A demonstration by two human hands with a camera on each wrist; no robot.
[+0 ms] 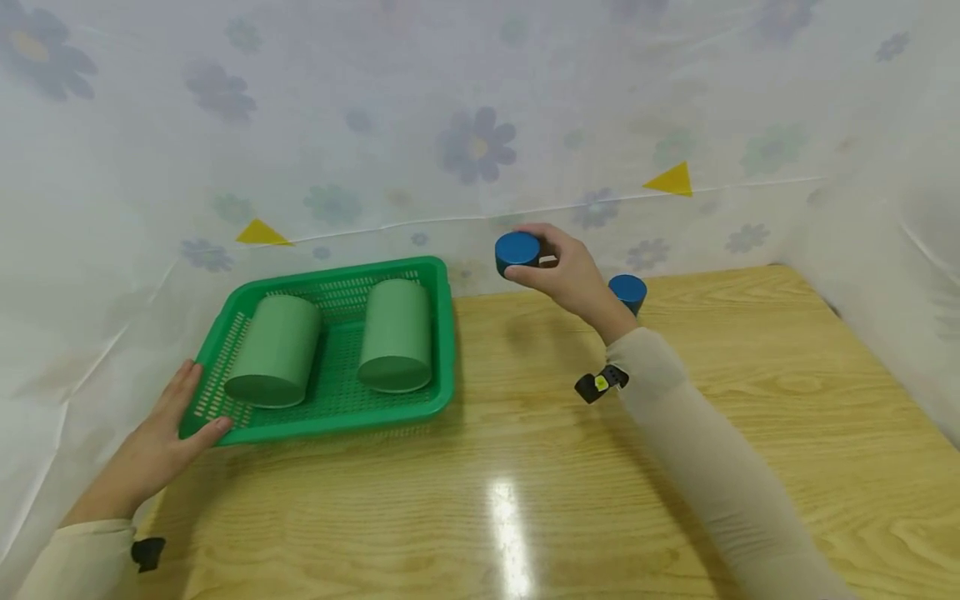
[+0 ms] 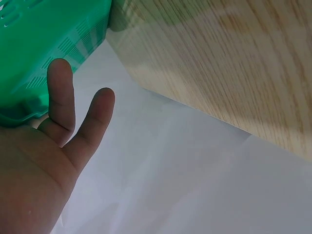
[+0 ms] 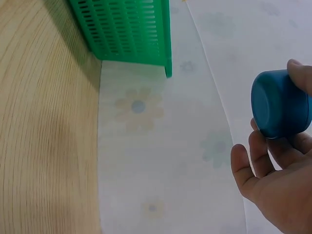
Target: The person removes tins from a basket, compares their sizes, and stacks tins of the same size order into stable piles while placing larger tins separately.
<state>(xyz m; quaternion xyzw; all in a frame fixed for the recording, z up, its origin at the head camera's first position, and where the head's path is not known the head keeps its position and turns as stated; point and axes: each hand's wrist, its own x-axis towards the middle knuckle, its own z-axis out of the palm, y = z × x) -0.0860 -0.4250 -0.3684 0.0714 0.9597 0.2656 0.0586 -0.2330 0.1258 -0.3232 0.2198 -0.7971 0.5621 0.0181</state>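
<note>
Raised above the back of the table, a short round blue tin-like piece (image 1: 517, 252) is held in my right hand (image 1: 564, 271), thumb on one side and fingers on the other. In the right wrist view, the blue piece (image 3: 275, 104) shows its smooth rounded end. My left hand (image 1: 161, 437) rests against the front left corner of the green plastic basket (image 1: 444, 350), thumb at the front rim; two straight fingers (image 2: 61, 92) stand out below it in the left wrist view. Inside the basket lie two pale green cylinders, one on the left (image 1: 276, 346), another on the right (image 1: 396, 333).
Behind my right wrist stands another blue round piece (image 1: 628, 292), partly hidden by the arm. The wooden table (image 1: 420, 517) ends at a flower-printed white sheet (image 1: 420, 108) along the back and sides. Yellow triangles mark the sheet, one on the left (image 1: 262, 233), one on the right (image 1: 675, 180).
</note>
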